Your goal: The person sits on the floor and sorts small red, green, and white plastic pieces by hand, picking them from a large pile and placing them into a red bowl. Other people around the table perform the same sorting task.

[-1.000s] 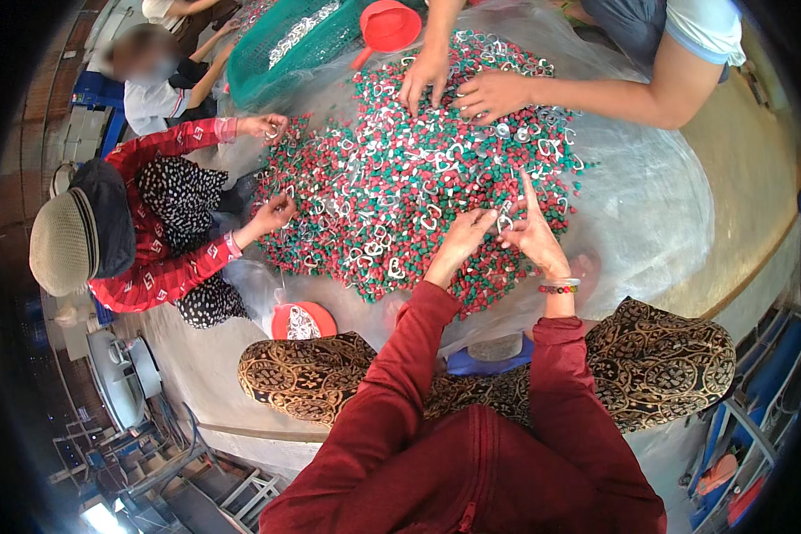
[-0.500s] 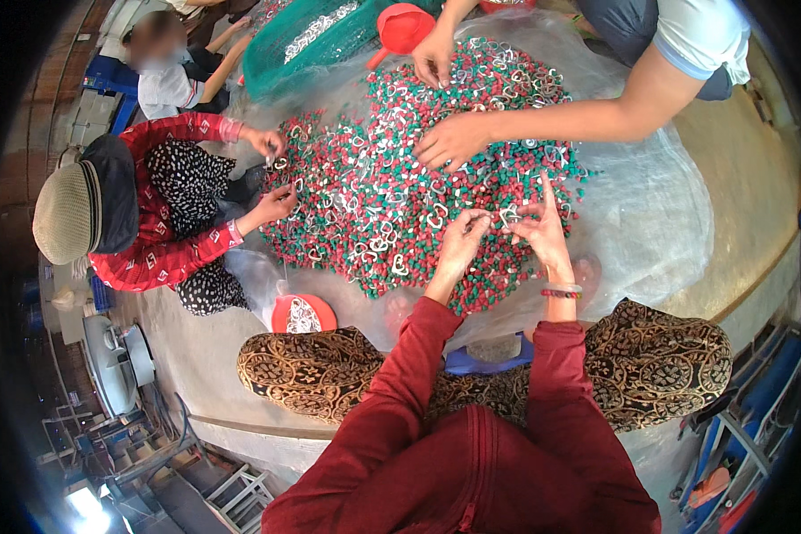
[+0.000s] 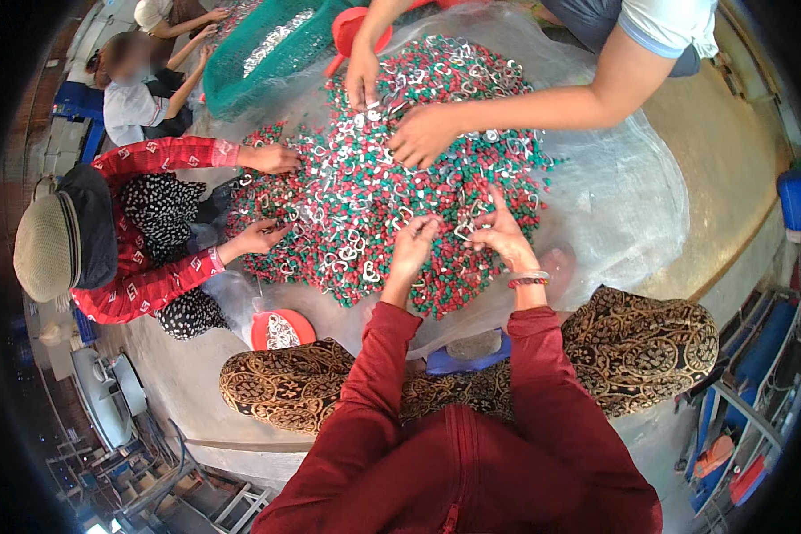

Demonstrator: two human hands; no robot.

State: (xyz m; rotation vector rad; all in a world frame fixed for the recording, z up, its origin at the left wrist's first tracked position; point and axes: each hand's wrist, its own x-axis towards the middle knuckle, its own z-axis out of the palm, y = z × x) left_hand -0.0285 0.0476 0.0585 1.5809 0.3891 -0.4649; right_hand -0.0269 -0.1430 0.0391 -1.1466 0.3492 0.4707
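Note:
A wide heap of small red and green pebble-like pieces (image 3: 445,200) lies in front of me, with many silvery ring-shaped metal pieces mixed through it. Above its near side, my right hand (image 3: 505,238) pinches one silvery ring-shaped piece (image 3: 464,231) between thumb and finger, its index finger stretched upward. Close by on the left, my left hand (image 3: 413,249) is closed, fingertips together; whatever it holds is too small to make out. The two hands are a short gap apart.
A translucent sheet (image 3: 632,191) lies under the heap. Co-workers' hands (image 3: 427,133) reach in from the far side and a person in red (image 3: 151,276) from the left. A red bowl (image 3: 304,322), a green basket (image 3: 222,76) and a blue tray (image 3: 445,361) stand around it.
My view has shifted, so the heap sits further left. My hands stay close together over the heap, the right one still with the ring-shaped piece. The left co-worker's hands have moved over the heap.

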